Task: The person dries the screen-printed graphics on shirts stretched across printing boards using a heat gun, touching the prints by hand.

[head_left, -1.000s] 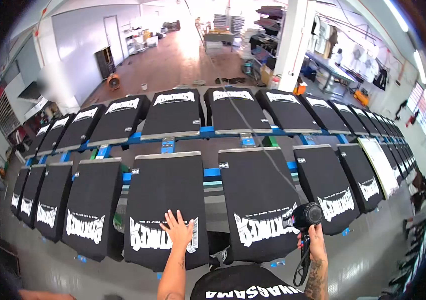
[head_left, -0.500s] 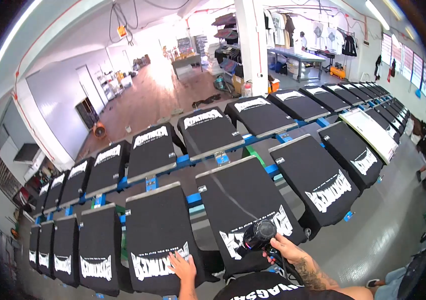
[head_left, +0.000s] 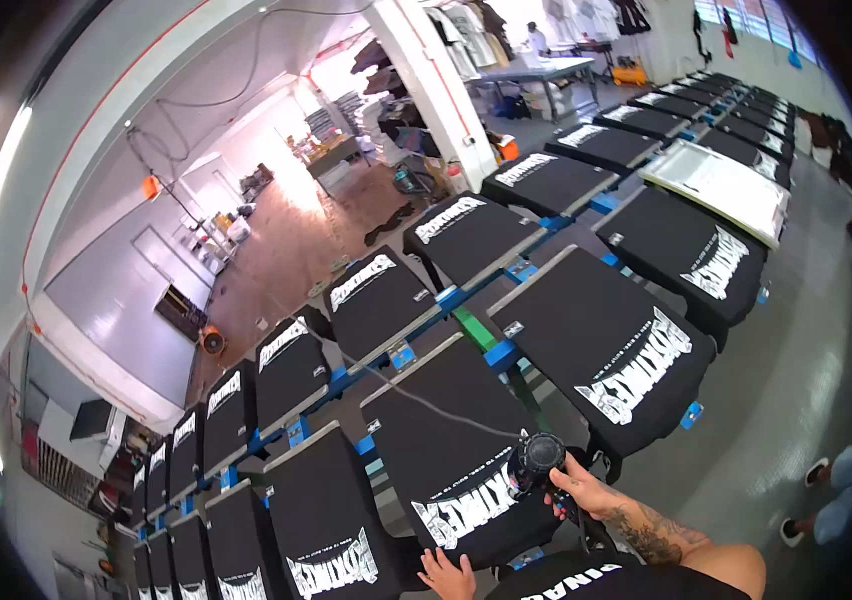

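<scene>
My right hand (head_left: 583,487) grips a black hair dryer (head_left: 544,455), its round rear grille facing up and a grey cord (head_left: 416,396) trailing left. The dryer is over the right end of the white lettering on a black T-shirt (head_left: 441,425) stretched flat on a board. Its nozzle is mostly hidden. Fingers spread, my left hand (head_left: 448,574) is at the near left corner of that shirt, below the print; whether it touches cannot be told. A neighbouring black shirt (head_left: 331,500) with the same print lies to the left, and another printed shirt (head_left: 611,335) to the right.
Two long rows of shirt-covered boards run along a blue rail (head_left: 499,354). A white-framed screen (head_left: 721,185) rests across boards at the right. Behind stand a white pillar (head_left: 433,90) and a work table (head_left: 536,70). Another person's legs (head_left: 841,515) show at lower right.
My view has tilted and turned. The hair dryer has moved right along the print. My left hand has left the neighbouring shirt's lettering for the near left corner of the shirt below the dryer.
</scene>
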Demonstrator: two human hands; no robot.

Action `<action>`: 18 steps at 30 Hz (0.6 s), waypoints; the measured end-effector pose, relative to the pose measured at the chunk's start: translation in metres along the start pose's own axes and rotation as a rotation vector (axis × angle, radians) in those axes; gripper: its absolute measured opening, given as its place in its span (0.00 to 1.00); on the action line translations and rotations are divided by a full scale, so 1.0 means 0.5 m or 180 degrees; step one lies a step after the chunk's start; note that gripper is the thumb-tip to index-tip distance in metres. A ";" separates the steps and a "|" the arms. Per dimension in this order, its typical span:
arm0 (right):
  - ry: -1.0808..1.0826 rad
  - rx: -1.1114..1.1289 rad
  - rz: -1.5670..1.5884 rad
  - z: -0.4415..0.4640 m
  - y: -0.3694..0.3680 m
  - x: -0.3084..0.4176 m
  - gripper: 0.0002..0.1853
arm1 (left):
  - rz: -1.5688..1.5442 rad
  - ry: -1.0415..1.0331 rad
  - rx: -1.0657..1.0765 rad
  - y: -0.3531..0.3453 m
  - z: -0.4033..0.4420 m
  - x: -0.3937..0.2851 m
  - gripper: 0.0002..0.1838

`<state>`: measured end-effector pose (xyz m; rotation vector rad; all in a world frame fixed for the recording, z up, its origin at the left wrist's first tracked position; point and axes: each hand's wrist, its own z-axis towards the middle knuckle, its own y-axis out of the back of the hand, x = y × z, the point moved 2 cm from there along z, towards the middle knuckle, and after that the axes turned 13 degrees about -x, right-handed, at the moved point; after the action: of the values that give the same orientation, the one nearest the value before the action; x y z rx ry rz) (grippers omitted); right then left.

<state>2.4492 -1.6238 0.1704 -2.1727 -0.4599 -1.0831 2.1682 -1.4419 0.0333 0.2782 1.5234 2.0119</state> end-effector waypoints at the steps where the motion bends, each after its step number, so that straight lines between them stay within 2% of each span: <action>1: 0.0062 -0.0045 0.0018 -0.005 0.019 0.004 0.39 | 0.0015 -0.0033 0.0066 -0.005 0.001 -0.012 0.34; 4: 0.0128 -0.0101 0.0022 -0.008 0.069 0.018 0.39 | 0.0059 -0.0013 0.0231 -0.022 0.001 -0.024 0.35; 8: 0.0661 -0.0370 -0.0012 -0.025 0.104 0.037 0.40 | 0.0033 0.0142 0.0531 -0.023 0.015 -0.031 0.36; 11: 0.0632 -0.0639 0.0003 -0.032 0.108 0.036 0.39 | 0.0056 0.0142 0.0540 -0.028 0.030 -0.028 0.37; 17: 0.0533 -0.0547 -0.0061 -0.021 0.018 0.014 0.39 | -0.0428 0.0043 0.0439 -0.042 0.060 0.009 0.38; 18: 0.0209 -0.0474 -0.0151 -0.025 -0.010 0.011 0.38 | -0.0485 -0.0052 0.0419 -0.048 0.063 0.024 0.39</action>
<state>2.4426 -1.6290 0.1823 -2.2569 -0.4146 -1.2463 2.1821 -1.4057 0.0191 0.2232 1.6193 1.7913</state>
